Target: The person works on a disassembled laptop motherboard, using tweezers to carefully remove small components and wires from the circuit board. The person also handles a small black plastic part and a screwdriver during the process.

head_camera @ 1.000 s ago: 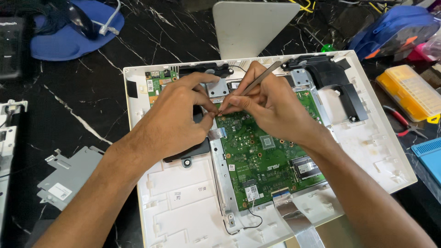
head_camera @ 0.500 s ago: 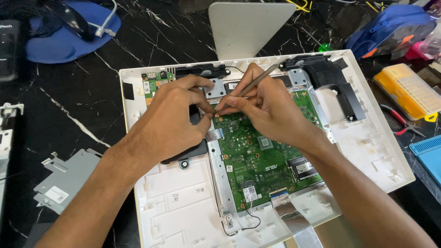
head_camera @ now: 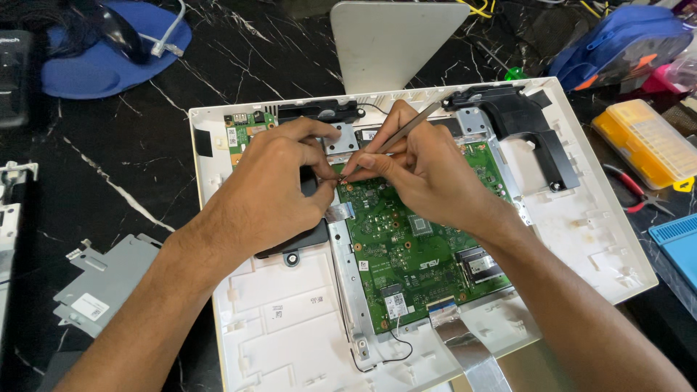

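An opened white computer casing lies flat on the black marble table, with a green circuit board fixed inside it. My right hand pinches thin metal tweezers, whose tips touch the board's upper left corner. My left hand rests on the casing beside it, its fingertips curled in against the same spot next to a metal plate. Whatever sits between the fingertips is hidden.
A black fan duct fills the casing's upper right. A grey metal bracket lies at the left. A blue mouse pad with a mouse is far left, a yellow parts box, red pliers and a blue bag at right.
Both hands stay at the same corner of the board. The view has shifted slightly; the tweezers' tips have barely moved.
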